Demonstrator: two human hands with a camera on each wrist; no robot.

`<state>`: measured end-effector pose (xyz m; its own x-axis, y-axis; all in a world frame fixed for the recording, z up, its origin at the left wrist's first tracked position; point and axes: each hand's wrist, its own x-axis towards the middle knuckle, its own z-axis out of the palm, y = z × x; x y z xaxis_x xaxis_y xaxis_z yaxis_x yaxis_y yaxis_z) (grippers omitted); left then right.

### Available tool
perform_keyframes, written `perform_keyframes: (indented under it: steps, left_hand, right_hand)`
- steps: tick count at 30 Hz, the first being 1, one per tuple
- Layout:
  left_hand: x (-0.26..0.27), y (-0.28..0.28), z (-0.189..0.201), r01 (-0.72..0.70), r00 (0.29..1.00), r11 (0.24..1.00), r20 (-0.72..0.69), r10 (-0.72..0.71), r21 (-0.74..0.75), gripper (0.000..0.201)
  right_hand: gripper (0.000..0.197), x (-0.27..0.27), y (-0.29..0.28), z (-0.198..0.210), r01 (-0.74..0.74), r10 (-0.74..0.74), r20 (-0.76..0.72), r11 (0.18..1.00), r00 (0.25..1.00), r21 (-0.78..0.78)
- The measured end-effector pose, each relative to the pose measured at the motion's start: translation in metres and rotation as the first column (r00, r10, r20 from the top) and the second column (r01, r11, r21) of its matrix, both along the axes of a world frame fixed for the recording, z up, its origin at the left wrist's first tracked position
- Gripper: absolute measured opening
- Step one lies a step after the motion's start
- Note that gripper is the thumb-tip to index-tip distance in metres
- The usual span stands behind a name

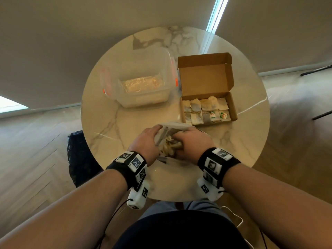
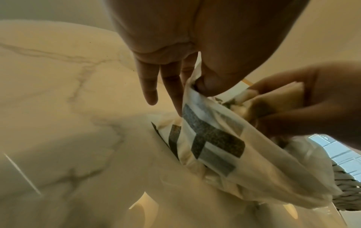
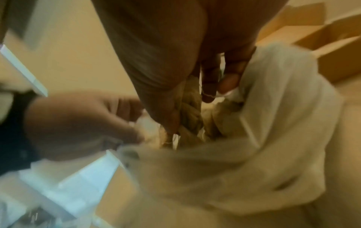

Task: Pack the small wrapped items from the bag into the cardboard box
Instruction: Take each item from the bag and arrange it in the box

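A white plastic bag (image 1: 173, 127) with dark printed bars (image 2: 213, 135) lies on the round marble table (image 1: 115, 123) in front of me. My left hand (image 1: 148, 139) pinches the bag's rim (image 2: 192, 92) between thumb and fingers, holding the mouth apart. My right hand (image 1: 191, 141) is in the mouth and grips a bunch of small wrapped tea bags (image 1: 169, 147) (image 3: 190, 111) (image 2: 273, 98). The open cardboard box (image 1: 232, 106) stands at the right, lid flipped back, with several tea bags (image 1: 204, 110) laid in rows inside.
A clear plastic tub (image 1: 140, 81) with orange clips stands left of the box at the back. A black object (image 1: 79, 155) sits on the floor by the table's left edge. My lap is under the near table edge.
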<state>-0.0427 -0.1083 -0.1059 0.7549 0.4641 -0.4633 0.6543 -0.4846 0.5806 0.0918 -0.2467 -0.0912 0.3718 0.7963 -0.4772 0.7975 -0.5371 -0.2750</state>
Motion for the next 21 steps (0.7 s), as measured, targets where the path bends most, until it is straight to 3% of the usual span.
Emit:
perform_keyframes:
  steps: [3,7,13,15,18,21]
  left_hand:
    - [-0.003,0.001,0.001,0.01,0.999,1.0,0.033,-0.01,-0.007,0.067]
    - [-0.01,0.005,-0.001,0.017,0.998,0.999,0.06,-0.019,0.034,0.059]
    - [-0.015,0.01,0.008,-0.025,0.987,0.999,0.16,0.018,0.042,0.051]
    - [-0.016,0.01,0.014,-0.091,0.955,0.995,0.282,0.096,-0.031,0.046]
    - [-0.013,0.007,0.032,-0.179,0.892,0.962,0.38,0.247,-0.204,0.035]
    - [-0.004,0.004,0.044,-0.137,0.892,0.92,0.358,0.276,-0.368,0.033]
  right_hand:
    - [0.036,0.008,-0.014,0.014,0.227,-0.207,-0.197,0.97,0.958,0.087]
    - [0.034,0.017,-0.031,0.025,0.5,-0.373,-0.488,0.851,0.789,0.159]
    - [0.036,0.028,-0.043,0.034,0.635,-0.425,-0.63,0.76,0.65,0.142]
    - [0.037,0.029,-0.044,0.034,0.721,-0.441,-0.731,0.685,0.521,0.101]
    - [0.043,0.024,-0.043,0.041,0.84,-0.39,-0.885,0.542,0.252,0.0]
    - [0.044,0.02,-0.041,0.054,0.879,-0.301,-0.947,0.475,0.115,-0.045]
